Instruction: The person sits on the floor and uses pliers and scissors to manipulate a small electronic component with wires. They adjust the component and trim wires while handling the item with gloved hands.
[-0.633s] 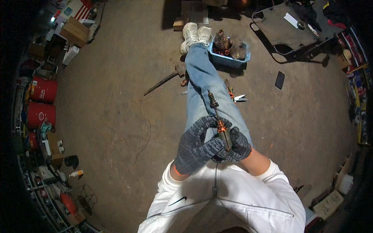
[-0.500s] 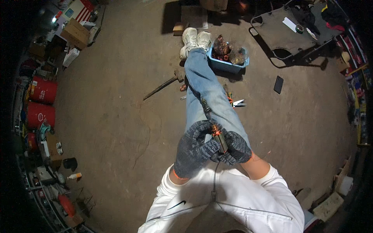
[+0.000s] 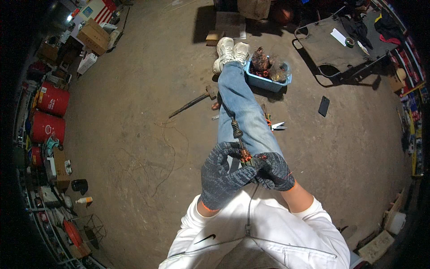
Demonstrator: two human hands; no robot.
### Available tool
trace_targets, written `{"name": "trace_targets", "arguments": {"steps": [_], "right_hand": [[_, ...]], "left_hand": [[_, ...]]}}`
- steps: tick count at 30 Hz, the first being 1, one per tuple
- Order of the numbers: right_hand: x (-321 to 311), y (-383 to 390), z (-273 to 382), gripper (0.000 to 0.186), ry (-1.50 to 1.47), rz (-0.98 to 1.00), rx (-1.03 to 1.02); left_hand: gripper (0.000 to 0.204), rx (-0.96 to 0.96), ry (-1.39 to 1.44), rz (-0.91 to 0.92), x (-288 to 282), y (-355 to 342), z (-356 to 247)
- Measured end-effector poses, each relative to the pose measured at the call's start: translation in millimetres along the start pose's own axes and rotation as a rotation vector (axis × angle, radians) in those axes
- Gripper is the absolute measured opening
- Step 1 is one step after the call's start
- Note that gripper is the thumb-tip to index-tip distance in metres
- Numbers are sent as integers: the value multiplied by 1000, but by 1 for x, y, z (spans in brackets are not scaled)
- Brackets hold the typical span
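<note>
My left hand and my right hand, both in dark grey knit gloves with orange cuffs, are closed around a small motor armature with exposed copper windings. Its long shaft, carrying a spring-like coiled fitting, points away from me over my jeans. My fingers hide much of the armature's metal body. The left thumb reaches across toward the right hand. My legs lie stretched out on the floor, feet in white sneakers.
A long-handled hammer lies left of my legs; cutters and a phone lie right. A blue bin holds copper scrap and bags beside my feet. Thin wire lies on the floor. A folding cot, red drums and shelves line the sides.
The coiled fitting sits lower and further left, so the shaft's angle has shifted. My fingers now cover more of the armature's body. The whole view has shifted slightly.
</note>
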State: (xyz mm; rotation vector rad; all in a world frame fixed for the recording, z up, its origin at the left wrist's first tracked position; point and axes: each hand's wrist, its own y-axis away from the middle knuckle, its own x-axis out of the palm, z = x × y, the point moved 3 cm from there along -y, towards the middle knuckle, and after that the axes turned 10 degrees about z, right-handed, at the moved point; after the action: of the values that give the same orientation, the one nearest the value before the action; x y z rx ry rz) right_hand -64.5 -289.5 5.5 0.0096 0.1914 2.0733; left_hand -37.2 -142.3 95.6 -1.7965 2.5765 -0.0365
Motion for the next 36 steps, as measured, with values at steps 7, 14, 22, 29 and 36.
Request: {"name": "trace_targets", "arguments": {"steps": [7,14,22,29,36], "right_hand": [[-1,4,35,25,144,-81,23],[-2,1,63,32,318,7,119],[4,6,72,27,68,149,329],[6,11,66,25,37,236,82],[14,14,41,30,-605,306,194]], "left_hand": [[46,130,-156,-32,-1,-3,-2],[49,151,-108,-34,-2,-1,5],[63,140,21,22,4,1,1],[60,3,99,181,7,1,-3],[52,-47,100,218,7,1,0]]}}
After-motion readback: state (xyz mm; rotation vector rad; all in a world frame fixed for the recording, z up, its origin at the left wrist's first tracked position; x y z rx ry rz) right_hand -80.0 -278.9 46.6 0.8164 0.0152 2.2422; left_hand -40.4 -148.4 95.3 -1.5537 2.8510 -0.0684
